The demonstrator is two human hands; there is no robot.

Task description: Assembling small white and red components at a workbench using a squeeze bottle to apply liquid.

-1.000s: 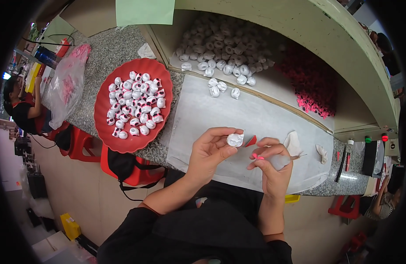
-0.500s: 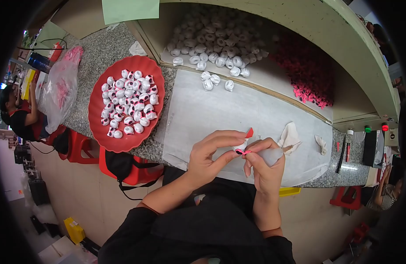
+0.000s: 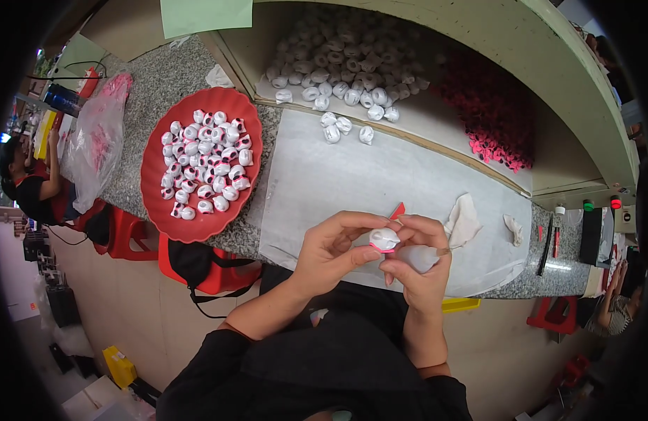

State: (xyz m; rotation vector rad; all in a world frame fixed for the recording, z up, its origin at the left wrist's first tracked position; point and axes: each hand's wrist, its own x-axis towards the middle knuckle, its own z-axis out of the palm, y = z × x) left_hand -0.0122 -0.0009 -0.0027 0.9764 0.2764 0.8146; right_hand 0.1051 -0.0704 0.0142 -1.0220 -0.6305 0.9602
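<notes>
My left hand [image 3: 327, 256] pinches a small rounded white piece [image 3: 385, 239] with a bright pink edge along its lower side, between thumb and fingers. My right hand [image 3: 428, 281] is curled round a small translucent white squeeze bottle [image 3: 419, 258], its thin tip pointing rightward. The right fingertips come close to the piece's right side; whether they touch it I cannot tell. Just beyond the fingers shows a red pointed bit [image 3: 398, 209], partly hidden. Both hands are above a white paper sheet [image 3: 324, 182].
At left stands a red scalloped tray [image 3: 152, 168] of white-and-pink pieces. A shelf holds heaped white pieces [image 3: 352, 59] and pink parts [image 3: 503, 140]. Crumpled tissue [image 3: 463, 221] lies right of my hands, with pens [image 3: 546, 251] farther right. Other people sit at both sides.
The white piece has turned in my fingers: its white rounded side now faces up, and the dark spot on the pink part no longer shows. The bottle has tilted slightly within my right hand.
</notes>
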